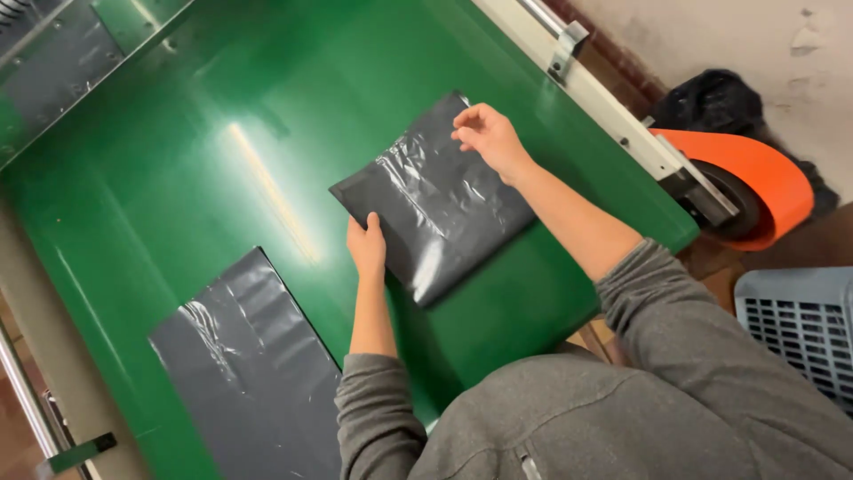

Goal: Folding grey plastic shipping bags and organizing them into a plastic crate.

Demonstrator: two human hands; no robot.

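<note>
A dark grey, glossy plastic mailer bag (pixel 435 200) lies flat and slightly crinkled at the centre of the frame, turned diagonally, its corners pointing toward the upper right and lower left.

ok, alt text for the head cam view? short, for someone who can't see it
A person's left hand and right hand hold opposite edges of a dark grey plastic mailer bag lying on a green conveyor belt. A second grey bag lies flat on the belt nearer the person, and an orange roller guard sits at the belt's end.
</note>
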